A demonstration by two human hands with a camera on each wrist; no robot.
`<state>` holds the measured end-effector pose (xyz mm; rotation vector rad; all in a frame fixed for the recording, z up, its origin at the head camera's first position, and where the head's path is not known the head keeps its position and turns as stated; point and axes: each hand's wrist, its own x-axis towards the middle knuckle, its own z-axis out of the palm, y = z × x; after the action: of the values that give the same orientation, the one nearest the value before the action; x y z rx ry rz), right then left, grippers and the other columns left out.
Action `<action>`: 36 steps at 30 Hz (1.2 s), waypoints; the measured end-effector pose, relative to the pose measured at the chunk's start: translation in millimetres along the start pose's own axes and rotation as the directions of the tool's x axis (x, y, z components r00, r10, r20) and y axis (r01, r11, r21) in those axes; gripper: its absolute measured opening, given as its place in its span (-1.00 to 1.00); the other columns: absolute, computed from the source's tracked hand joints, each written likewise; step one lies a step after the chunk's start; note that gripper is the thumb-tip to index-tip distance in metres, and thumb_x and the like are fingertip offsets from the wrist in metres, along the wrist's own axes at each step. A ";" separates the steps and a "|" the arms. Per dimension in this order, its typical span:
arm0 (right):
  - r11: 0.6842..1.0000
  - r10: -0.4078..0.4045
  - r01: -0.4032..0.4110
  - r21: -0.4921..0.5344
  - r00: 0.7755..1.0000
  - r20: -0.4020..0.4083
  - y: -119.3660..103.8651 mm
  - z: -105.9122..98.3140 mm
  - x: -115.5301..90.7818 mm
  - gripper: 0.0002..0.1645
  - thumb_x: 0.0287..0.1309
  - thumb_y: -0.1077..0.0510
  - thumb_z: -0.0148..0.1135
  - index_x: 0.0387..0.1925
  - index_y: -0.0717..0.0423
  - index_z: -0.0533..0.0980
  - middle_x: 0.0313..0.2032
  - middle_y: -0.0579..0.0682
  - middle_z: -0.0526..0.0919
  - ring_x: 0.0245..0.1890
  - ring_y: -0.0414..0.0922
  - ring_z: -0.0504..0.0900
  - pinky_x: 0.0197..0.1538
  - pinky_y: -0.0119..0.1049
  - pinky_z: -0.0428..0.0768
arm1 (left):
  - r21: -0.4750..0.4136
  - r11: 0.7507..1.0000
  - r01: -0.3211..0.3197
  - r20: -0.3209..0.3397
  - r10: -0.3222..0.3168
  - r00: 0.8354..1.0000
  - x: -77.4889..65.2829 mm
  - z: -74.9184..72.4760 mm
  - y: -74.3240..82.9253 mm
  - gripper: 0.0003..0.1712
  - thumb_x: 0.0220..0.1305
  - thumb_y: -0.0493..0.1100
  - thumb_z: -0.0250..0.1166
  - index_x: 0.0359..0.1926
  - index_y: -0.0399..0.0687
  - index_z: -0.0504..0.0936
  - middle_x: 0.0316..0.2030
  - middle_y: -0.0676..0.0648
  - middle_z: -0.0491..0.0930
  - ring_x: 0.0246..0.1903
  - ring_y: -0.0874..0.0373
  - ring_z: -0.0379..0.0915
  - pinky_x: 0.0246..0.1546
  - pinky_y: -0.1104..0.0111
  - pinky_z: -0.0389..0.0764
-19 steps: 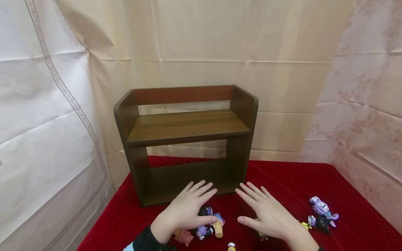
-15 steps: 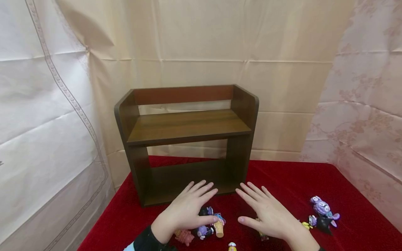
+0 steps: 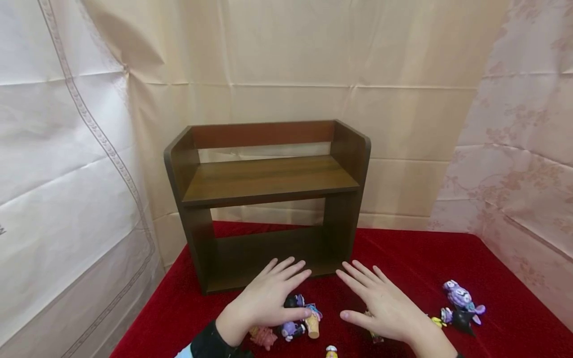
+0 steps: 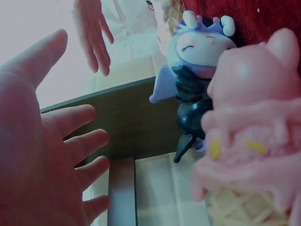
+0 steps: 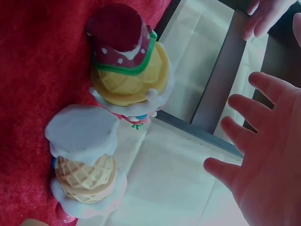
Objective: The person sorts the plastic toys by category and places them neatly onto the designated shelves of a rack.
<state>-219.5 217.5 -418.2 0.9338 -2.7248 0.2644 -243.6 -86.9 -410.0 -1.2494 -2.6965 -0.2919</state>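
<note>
My left hand point(image 3: 268, 298), fingers spread and straight, hovers palm down over a group of small toy figurines in front of the shelf. Beside it are a pink figurine point(image 3: 263, 336), a purple figurine point(image 3: 292, 330) and a waffle-cone figurine point(image 3: 313, 325). In the left wrist view the pink figurine point(image 4: 254, 127) looms close, apart from the palm. My right hand point(image 3: 380, 303) is held the same way, partly covering a figurine point(image 3: 376, 338). Its wrist view shows a figurine with a dark red top point(image 5: 120, 33) and a white-topped cone figurine point(image 5: 84, 165). Neither hand holds anything.
A dark brown two-tier wooden shelf point(image 3: 268, 181) stands behind the hands on a red cloth point(image 3: 403, 258). To the right lie a purple figurine point(image 3: 458, 294) and a black piece point(image 3: 462, 320). A yellow figurine point(image 3: 331, 352) is at the front edge of view. Curtains surround the table.
</note>
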 end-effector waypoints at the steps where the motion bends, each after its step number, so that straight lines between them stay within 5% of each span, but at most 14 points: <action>1: 1.000 0.000 0.000 0.002 1.000 0.002 -0.2 -0.6 0.0 -0.08 0.13 -0.56 -0.09 0.43 -0.31 0.13 0.41 -0.10 0.14 0.39 -0.07 -0.04 0.29 0.26 0.13 | 0.004 1.000 -0.004 -0.001 0.004 1.000 -0.1 0.0 0.2 -0.08 0.19 0.58 -0.14 0.45 0.27 0.12 0.42 0.12 0.02 0.39 0.13 -0.28 0.31 -0.16 -0.02; 10: 0.998 -0.068 0.069 0.009 0.994 -0.088 -4.8 -13.9 1.1 -0.08 0.13 -0.47 0.06 0.45 -0.32 0.07 0.42 -0.19 0.09 0.38 -0.11 0.01 0.28 0.20 0.21 | 0.036 0.995 -0.092 -0.127 0.096 0.987 -1.4 -15.5 8.2 -0.11 0.23 0.51 -0.07 0.45 0.20 0.14 0.42 0.11 0.04 0.38 0.17 -0.23 0.31 -0.12 0.04; 18: 0.988 -0.136 0.151 0.038 0.954 -0.269 -8.1 -30.5 0.9 -0.02 0.03 -0.29 0.31 0.43 -0.20 0.14 0.40 -0.14 0.13 0.34 -0.06 0.12 0.39 -0.13 0.10 | -0.030 0.986 -0.164 -0.342 0.145 0.928 -4.8 -37.7 17.2 -0.19 0.23 0.37 0.12 0.41 0.19 0.21 0.40 0.15 0.08 0.35 0.19 -0.10 0.31 -0.06 0.11; 27: 0.982 -0.101 0.155 0.110 0.917 -0.386 -6.3 -41.1 -2.8 -0.01 -0.06 -0.09 0.44 0.39 -0.04 0.21 0.36 0.00 0.23 0.29 -0.05 0.20 0.30 -0.37 0.22 | -0.084 0.978 -0.190 -0.596 0.103 0.797 -12.3 -59.4 16.7 -0.29 0.23 0.21 0.24 0.32 0.04 0.37 0.32 0.02 0.27 0.25 0.10 0.18 0.17 0.01 0.38; 30: 0.972 -0.078 0.162 0.167 0.902 -0.424 -3.7 -42.9 -3.4 -0.03 -0.05 -0.01 0.44 0.39 0.03 0.22 0.35 0.03 0.24 0.29 -0.02 0.21 0.30 -0.52 0.08 | -0.111 0.978 -0.178 -0.672 0.058 0.738 -13.5 -63.6 13.0 -0.34 0.23 0.16 0.26 0.28 -0.01 0.41 0.27 -0.03 0.34 0.20 0.07 0.25 0.09 0.02 0.46; 36: 0.951 -0.013 0.160 0.266 0.877 -0.480 3.8 -43.7 -0.7 -0.06 -0.04 0.14 0.42 0.38 0.09 0.21 0.33 0.05 0.27 0.28 -0.01 0.23 0.29 -0.54 0.11 | -0.134 0.976 -0.171 -0.798 -0.004 0.602 -15.3 -70.8 1.0 -0.42 0.19 0.04 0.34 0.17 -0.13 0.49 0.16 -0.12 0.46 0.11 -0.01 0.37 0.12 0.20 0.47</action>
<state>-213.7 231.8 -377.1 0.9157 -2.2169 0.7951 -229.0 -114.5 -344.8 -0.9420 -1.8377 -0.8895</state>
